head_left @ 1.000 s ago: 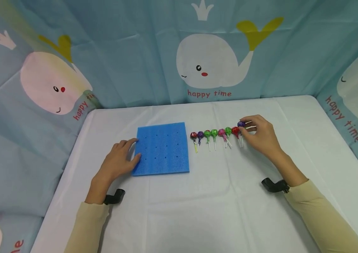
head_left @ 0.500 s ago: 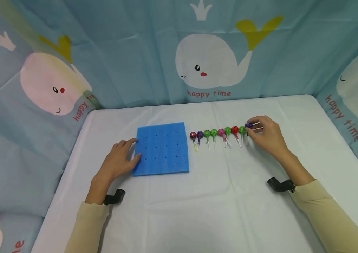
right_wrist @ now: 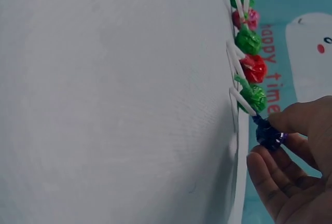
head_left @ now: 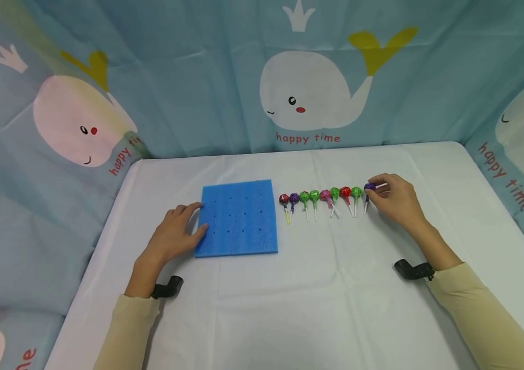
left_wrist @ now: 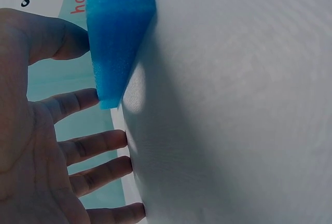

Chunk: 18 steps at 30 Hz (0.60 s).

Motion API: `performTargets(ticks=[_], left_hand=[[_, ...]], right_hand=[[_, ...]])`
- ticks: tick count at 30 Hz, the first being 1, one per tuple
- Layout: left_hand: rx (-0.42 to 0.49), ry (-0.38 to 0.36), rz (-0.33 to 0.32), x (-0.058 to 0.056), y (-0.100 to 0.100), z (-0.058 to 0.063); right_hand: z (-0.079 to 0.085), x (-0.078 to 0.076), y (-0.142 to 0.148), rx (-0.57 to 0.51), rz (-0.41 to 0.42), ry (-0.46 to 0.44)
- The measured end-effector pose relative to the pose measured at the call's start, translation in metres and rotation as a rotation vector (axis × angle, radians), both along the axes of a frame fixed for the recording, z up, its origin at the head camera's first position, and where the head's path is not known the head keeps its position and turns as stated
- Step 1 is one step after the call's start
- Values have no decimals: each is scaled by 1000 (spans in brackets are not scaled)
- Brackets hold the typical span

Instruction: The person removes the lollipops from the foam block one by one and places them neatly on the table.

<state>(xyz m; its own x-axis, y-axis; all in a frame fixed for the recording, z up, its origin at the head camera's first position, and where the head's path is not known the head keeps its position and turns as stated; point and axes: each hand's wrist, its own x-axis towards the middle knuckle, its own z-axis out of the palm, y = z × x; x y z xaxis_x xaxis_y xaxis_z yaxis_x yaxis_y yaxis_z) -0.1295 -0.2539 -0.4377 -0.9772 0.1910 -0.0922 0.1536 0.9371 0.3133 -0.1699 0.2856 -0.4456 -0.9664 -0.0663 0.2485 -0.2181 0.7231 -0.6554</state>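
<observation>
A purple-wrapped lollipop (head_left: pixel 369 186) at the right end of a row is pinched between the thumb and fingers of my right hand (head_left: pixel 396 200). In the right wrist view, thumb and fingertips meet around its wrapped head (right_wrist: pixel 270 135). Just left of it lies a green lollipop (head_left: pixel 356 191), then a red one (head_left: pixel 345 192). My left hand (head_left: pixel 172 234) touches the left edge of a square blue foam board (head_left: pixel 238 221) dotted with small holes. The left wrist view has the thumb and index finger against the board's edge (left_wrist: pixel 116 42), fingers spread.
More lollipops continue leftward in the row, among them a pink one (head_left: pixel 326 195) and a dark red one (head_left: pixel 284 199) near the board. Everything lies on a white-covered table (head_left: pixel 280 308). A blue curtain (head_left: pixel 211 103) with printed whales hangs behind and at the sides.
My right hand has moved slightly right and nearer with the purple lollipop, uncovering the green one beside it. The left hand and foam board stay where they were.
</observation>
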Motion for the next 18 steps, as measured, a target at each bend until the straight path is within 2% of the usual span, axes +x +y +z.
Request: performTargets(ticks=[9,18], left_hand=[[-11,16,2,1,-4,5],[-11,2,6,2,-1,-2]], right_hand=[[-3,-3,-3,5,-1,5],[-6,-2,3,9,4,-31]])
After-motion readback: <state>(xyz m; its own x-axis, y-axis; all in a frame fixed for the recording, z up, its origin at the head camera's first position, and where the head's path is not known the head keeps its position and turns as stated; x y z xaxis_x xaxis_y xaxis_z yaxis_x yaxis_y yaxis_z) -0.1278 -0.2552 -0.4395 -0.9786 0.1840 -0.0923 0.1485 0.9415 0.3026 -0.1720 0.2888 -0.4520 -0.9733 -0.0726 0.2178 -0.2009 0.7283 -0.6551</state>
